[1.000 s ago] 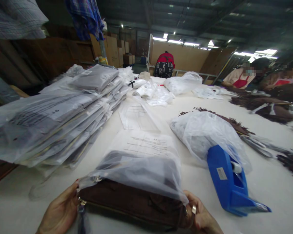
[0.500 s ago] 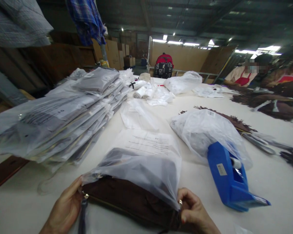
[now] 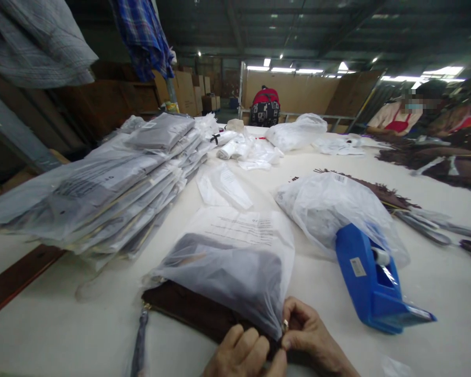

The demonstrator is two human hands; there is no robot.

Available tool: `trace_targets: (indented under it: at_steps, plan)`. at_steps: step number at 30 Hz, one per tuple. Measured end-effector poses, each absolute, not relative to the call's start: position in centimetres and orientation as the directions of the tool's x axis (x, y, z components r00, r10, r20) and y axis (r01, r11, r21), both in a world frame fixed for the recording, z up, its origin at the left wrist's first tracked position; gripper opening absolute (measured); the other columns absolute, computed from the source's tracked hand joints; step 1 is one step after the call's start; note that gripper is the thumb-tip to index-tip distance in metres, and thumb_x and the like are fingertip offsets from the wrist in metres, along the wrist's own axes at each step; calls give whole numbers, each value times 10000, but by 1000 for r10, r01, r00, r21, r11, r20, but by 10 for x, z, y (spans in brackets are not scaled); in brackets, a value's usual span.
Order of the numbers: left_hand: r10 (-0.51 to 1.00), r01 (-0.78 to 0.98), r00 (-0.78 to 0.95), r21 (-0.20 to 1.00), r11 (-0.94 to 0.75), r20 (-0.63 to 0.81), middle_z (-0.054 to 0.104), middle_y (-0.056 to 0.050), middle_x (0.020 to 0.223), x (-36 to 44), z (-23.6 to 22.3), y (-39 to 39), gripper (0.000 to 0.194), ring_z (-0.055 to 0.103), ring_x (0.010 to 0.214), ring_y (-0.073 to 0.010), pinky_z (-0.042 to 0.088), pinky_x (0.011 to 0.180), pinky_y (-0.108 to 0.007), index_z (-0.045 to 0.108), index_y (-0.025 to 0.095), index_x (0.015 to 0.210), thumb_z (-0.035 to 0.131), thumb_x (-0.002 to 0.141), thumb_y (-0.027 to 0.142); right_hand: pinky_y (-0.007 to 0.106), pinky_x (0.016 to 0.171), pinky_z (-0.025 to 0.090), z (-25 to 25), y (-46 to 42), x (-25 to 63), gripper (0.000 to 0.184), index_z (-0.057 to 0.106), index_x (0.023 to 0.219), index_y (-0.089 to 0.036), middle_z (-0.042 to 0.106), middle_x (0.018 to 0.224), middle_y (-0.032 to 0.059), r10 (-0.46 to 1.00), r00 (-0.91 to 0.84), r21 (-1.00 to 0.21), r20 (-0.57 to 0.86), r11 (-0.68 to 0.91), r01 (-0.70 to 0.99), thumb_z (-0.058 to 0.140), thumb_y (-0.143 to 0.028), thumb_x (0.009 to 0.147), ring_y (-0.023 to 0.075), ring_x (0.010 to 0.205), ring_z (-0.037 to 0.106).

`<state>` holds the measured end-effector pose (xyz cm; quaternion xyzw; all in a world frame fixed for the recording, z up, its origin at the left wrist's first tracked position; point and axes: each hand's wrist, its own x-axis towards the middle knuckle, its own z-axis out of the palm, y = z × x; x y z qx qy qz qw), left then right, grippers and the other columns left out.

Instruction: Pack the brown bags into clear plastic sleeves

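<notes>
i am remotely watching the right hand (image 3: 308, 330) pinching a corner of a translucent bag (image 3: 231, 267), the left hand (image 3: 245, 353) curling beside it, a brown pouch (image 3: 188, 306) protruding from the near end.

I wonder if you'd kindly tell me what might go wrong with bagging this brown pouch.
The thin plastic bag might tear at the corner where the right hand is. The tassel, lying outside the bag, could snag at its opening or get left out.
</notes>
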<state>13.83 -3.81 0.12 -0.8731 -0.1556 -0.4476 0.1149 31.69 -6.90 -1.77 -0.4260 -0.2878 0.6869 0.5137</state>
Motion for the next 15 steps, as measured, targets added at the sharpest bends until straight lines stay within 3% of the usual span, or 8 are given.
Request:
trace_targets:
  at_steps: [3, 9, 12, 15]
  plan:
    - [113, 383, 575, -145, -912, 810, 580, -24, 673, 157, 3, -34, 137, 566, 632, -153, 436, 557, -288, 618, 180, 842, 545, 787, 78, 182, 540, 353, -17, -68, 318, 374, 545, 670, -178, 610, 620, -55, 951, -115, -825, -285, -305, -475, 862, -231, 478, 58, 560, 499]
    - [-9, 198, 726, -221, -955, 688, 542, -25, 605, 153, -1, -25, 122, 507, 495, -142, 365, 416, -266, 580, 138, 836, 486, 773, 93, 178, 575, 343, -14, -68, 327, 310, 552, 739, -182, 595, 684, -49, 941, -228, -834, -250, -329, -443, 807, -267, 585, 58, 619, 492]
    - [-30, 172, 761, -246, -954, 648, 502, -12, 599, 153, -4, -27, 105, 493, 482, -132, 360, 408, -258, 567, 118, 833, 477, 783, 100, 196, 592, 348, -8, -63, 332, 303, 542, 738, -181, 569, 685, -45, 953, -221, -923, -207, -265, -278, 789, -292, 603, 75, 634, 477]
    - [-8, 191, 791, -259, -947, 611, 487, -13, 604, 153, -4, -30, 104, 488, 478, -131, 353, 399, -259, 569, 104, 818, 468, 790, 102, 207, 551, 323, -5, -58, 333, 280, 534, 720, -181, 499, 623, -57, 981, -93, -983, -168, -175, -64, 738, -364, 664, 76, 582, 410]
